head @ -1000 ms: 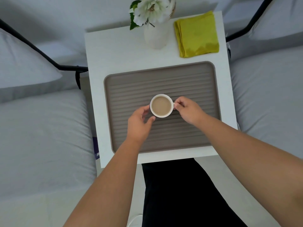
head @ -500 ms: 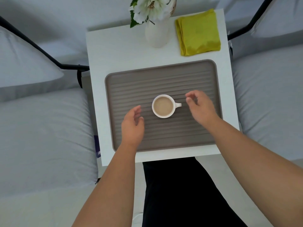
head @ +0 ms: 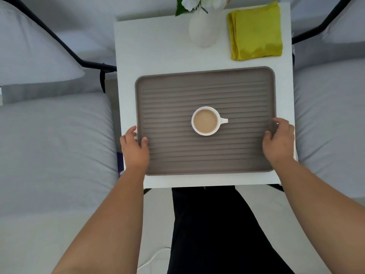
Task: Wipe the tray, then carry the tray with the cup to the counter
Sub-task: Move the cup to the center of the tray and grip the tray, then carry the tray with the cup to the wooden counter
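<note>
A ribbed grey-brown tray [head: 197, 86] lies flat on a small white table [head: 154, 50]. A white cup [head: 206, 121] of milky coffee stands upright in the tray's middle, handle pointing right. My left hand [head: 135, 148] wraps the tray's left edge, thumb on top of the rim. My right hand [head: 279, 142] curls over the right edge, thumb resting inside the tray. A folded yellow cloth [head: 255, 31] lies at the table's back right, apart from the tray.
A white vase [head: 203, 30] with a white flower stands behind the tray, left of the cloth. Grey beds [head: 55, 145] with pillows flank the table on both sides, black bed frames [head: 65, 46] close to its back corners. A white cable [head: 152, 260] lies on the floor.
Both hands let go of the cup, spread apart to the left and right, and now grip the tray's two side edges. The cup stays in the tray's middle.
</note>
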`<state>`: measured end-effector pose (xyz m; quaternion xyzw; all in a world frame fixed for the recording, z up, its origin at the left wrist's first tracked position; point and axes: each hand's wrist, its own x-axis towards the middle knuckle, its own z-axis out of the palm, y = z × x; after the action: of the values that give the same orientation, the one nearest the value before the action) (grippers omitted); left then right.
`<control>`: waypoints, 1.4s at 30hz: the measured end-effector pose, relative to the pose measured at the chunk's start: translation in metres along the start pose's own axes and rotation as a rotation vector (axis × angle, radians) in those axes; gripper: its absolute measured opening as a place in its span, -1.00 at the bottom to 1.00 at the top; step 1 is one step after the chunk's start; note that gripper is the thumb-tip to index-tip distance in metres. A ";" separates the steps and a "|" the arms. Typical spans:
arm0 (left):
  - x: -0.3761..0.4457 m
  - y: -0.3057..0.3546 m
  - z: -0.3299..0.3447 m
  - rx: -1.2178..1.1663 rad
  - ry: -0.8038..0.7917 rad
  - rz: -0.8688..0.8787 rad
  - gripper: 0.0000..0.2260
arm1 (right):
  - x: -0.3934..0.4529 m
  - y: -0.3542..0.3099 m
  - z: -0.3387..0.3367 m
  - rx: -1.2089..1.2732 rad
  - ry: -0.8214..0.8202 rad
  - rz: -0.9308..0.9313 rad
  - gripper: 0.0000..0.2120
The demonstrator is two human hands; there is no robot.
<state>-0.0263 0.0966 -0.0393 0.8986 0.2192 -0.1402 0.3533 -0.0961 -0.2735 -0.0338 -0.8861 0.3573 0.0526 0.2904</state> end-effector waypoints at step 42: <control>-0.102 0.022 -0.227 -0.239 0.231 -0.064 -0.68 | -0.071 -0.160 -0.130 0.124 -0.012 -0.236 -0.77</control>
<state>-0.0818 0.2100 0.1767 0.8531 0.3018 -0.0199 0.4252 -0.0574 -0.2107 0.1710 -0.9021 0.2515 0.0012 0.3507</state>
